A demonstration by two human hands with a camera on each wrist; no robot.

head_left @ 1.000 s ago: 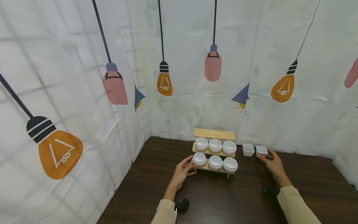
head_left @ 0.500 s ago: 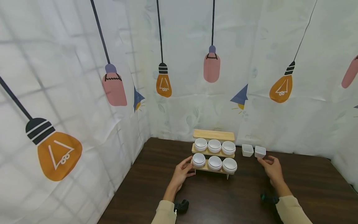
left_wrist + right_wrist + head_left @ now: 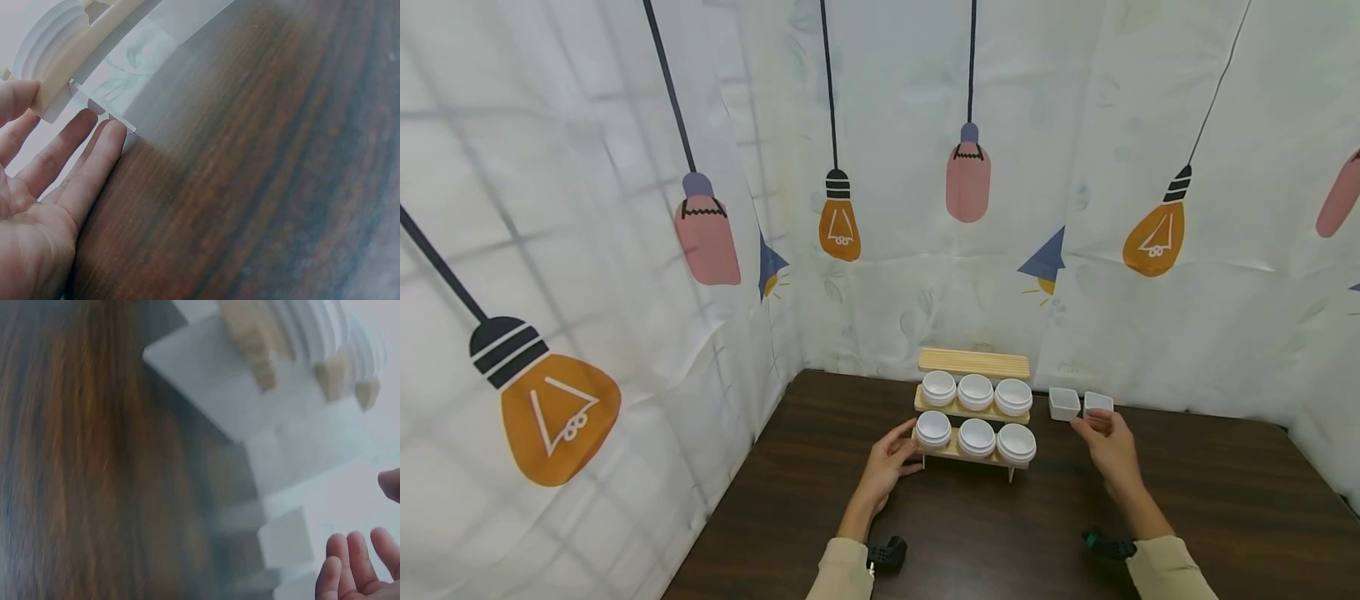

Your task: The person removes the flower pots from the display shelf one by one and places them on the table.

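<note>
A three-tier wooden rack [image 3: 973, 362] stands near the back wall, its lower two tiers each bearing three round white bowls [image 3: 933, 427]. My left hand [image 3: 883, 468] pinches the left end of the lowest tier; in the left wrist view the thumb [image 3: 19, 100] lies against the wooden board [image 3: 59, 90], other fingers below it. To the rack's right are two small square white cups, one left [image 3: 1063, 404] and one right [image 3: 1099, 401]. My right hand [image 3: 1114, 450] is just in front of them, overlapping the right cup, fingers loosely bent around nothing.
The dark wooden table [image 3: 1000, 542] meets a white patterned curtain [image 3: 880, 308] at the back and left. Clear side panels [image 3: 200, 375] support the rack. The top tier holds no bowls. A black camera band [image 3: 887, 552] sits at the left wrist.
My right hand has left the right square cup and moved leftward, toward the left cup. The right cup has shifted slightly. My left hand stays at the rack's end.
</note>
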